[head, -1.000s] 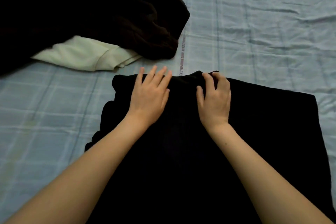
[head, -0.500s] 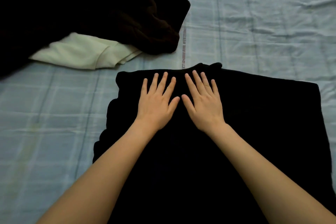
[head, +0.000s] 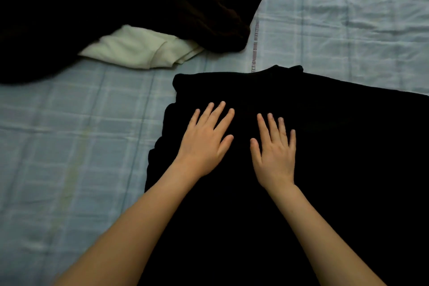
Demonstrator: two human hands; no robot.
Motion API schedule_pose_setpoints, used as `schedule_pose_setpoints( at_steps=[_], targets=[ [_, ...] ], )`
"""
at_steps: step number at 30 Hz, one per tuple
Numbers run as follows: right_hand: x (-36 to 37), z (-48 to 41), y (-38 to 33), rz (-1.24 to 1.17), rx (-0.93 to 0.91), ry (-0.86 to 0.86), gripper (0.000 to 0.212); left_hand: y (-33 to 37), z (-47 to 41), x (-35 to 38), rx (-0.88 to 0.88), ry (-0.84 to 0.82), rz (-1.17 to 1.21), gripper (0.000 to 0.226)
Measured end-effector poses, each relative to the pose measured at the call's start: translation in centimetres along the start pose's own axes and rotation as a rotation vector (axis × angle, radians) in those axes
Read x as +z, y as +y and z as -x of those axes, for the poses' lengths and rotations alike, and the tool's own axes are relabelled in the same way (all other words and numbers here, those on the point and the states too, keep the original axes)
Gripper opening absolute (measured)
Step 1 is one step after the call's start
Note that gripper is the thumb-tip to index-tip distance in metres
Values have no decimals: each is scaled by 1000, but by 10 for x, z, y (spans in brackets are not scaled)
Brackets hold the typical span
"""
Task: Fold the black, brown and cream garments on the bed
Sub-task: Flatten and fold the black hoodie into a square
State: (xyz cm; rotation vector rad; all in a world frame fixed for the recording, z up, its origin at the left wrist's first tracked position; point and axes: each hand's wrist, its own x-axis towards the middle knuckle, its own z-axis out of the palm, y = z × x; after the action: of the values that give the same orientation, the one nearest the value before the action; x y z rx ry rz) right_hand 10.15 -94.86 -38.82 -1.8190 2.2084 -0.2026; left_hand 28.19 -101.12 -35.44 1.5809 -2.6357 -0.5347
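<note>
A black garment [head: 343, 151] lies spread flat on the bed in front of me, its far edge toward the middle of the view. My left hand [head: 205, 139] rests palm down on its left part with fingers straight and spread. My right hand [head: 275, 153] lies flat beside it, a small gap between the thumbs. A dark brown fuzzy garment [head: 130, 4] sits bunched at the upper left. A cream garment [head: 139, 50] pokes out from under the brown one's near edge.
The bed carries a light blue checked sheet [head: 336, 21], wrinkled at the upper right. Bare sheet stretches to the left of the black garment [head: 69, 146] and beyond its far edge.
Both hands slid back toward me across the black garment from its far edge. The right hand's fingers went from curled on the edge to flat, and the hands drifted slightly apart.
</note>
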Motion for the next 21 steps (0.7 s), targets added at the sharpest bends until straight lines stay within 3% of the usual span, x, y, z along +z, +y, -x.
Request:
schedule_pose_setpoints(
  at_steps=[4,9,15,18,21],
  targets=[
    [-4,15,-56,-52,-175,54,58,-28,59,-28,-278,307,343,62],
    [33,24,-95,43,-360,-47,59,-56,109,-4,-746,223,638,60],
    [56,23,-92,130,-360,-28,61,-69,123,13,-885,176,950,44],
    [53,24,-93,150,-354,-42,60,-68,130,11,-757,173,1112,30],
    [42,27,-98,153,-347,-73,61,-64,139,7,-596,140,1132,47]
  ],
)
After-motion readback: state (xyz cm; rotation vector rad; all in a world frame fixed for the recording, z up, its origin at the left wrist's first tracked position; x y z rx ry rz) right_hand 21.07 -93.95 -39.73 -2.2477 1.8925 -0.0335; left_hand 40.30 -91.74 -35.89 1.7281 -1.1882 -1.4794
